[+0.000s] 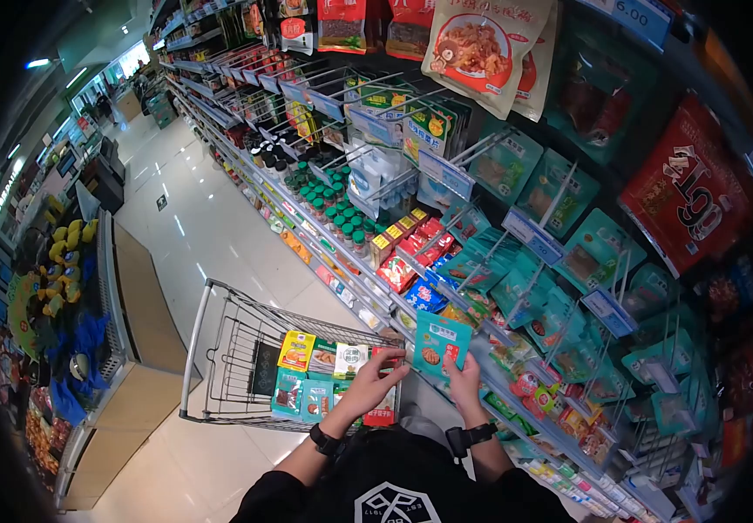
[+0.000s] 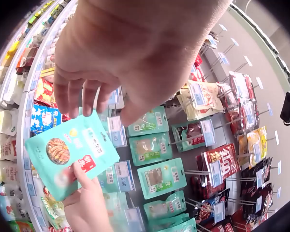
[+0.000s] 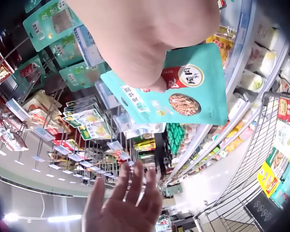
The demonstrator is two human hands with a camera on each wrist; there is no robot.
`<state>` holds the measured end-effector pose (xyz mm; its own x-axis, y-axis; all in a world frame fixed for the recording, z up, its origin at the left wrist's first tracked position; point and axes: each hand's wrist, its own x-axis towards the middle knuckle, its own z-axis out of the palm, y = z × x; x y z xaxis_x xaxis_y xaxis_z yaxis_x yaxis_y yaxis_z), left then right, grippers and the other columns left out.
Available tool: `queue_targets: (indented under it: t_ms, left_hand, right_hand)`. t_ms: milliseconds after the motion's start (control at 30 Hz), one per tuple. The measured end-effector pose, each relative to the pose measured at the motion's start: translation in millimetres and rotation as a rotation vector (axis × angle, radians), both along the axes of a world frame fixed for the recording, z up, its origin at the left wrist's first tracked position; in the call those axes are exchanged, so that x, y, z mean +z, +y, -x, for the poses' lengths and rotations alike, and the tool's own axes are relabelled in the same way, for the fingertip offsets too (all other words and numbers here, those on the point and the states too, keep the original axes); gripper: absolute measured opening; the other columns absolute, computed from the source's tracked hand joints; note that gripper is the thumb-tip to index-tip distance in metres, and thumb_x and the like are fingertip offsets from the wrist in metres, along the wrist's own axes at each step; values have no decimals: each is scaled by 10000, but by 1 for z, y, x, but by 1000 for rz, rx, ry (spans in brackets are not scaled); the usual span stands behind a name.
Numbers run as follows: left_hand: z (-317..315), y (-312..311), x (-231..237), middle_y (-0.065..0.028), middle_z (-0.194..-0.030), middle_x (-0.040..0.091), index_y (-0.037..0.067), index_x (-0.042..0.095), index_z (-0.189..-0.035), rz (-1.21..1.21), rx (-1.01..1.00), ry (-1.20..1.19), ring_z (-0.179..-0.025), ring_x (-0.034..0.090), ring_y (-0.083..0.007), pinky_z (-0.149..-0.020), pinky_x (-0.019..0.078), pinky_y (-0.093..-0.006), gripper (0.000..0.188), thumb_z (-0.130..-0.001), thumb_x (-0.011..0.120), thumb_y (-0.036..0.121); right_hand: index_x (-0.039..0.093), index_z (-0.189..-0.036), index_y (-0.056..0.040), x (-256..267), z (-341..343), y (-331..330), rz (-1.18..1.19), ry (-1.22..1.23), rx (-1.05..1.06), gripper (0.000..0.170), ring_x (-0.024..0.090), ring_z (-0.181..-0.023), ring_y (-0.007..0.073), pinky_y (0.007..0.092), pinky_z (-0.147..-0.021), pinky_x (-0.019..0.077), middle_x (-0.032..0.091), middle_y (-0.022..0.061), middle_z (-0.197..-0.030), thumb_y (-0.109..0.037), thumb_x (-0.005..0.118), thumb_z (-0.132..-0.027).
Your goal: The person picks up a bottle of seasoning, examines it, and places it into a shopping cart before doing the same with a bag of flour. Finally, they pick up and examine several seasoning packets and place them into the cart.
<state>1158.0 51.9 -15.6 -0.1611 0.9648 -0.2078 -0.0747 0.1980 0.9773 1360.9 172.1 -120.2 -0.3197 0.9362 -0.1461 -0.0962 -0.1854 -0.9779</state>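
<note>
A teal seasoning packet [image 1: 437, 342] with a food picture and a red label is held up in front of the person. The right hand [image 1: 464, 382] pinches its lower right edge in the head view, thumb across the front; the left wrist view shows this thumb on the packet [image 2: 82, 140] too. Beside the packet's other edge is the left hand [image 1: 375, 385], with nothing in its grasp. Its fingers look loosely bent in the left wrist view and spread in the right wrist view, where the left hand [image 3: 128, 205] appears apart from the packet [image 3: 205, 92].
A wire shopping cart [image 1: 195, 344] stands at front left, holding several packets, including a yellow one [image 1: 297, 350]. Shelving on the right carries hanging teal pouches [image 1: 603, 248], price tags [image 1: 533, 235] and green-capped jars [image 1: 329, 209]. Along the left runs a tiled aisle [image 1: 180, 200] beside a display counter [image 1: 137, 305].
</note>
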Motion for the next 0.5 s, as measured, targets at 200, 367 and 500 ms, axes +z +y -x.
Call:
queue_targets:
  t_ms: [200, 367, 500]
  left_hand:
    - [-39, 59, 17, -43, -1376, 573, 73, 589, -1331, 82, -11, -619, -1260, 529, -176, -1046, 421, -362, 427, -1006, 605, 350]
    - [-64, 102, -4, -36, -1436, 541, 98, 602, -1313, 26, 50, -973, -1344, 481, -215, -1055, 426, -411, 424, -1027, 542, 405]
    - [-77, 114, -2, -35, -1431, 541, 90, 591, -1322, -39, 118, -1009, -1332, 490, -211, -1037, 436, -414, 432, -1029, 534, 402]
  right_hand:
    - [652, -1101, -1, 2, -18, 35, -40, -34, -95, 182, 598, -817, 66, 240, -723, 475, 677, 9, -967, -127, 672, -970]
    - [668, -1146, 2, -24, -23, 71, -57, -71, -45, 244, 607, -826, 82, 261, -743, 480, 689, 16, -978, -173, 677, -976]
    - [687, -1163, 11, -32, -13, 81, -227, -161, -9, 310, 639, -919, 126, 301, -838, 494, 718, 43, -1028, -241, 675, -983]
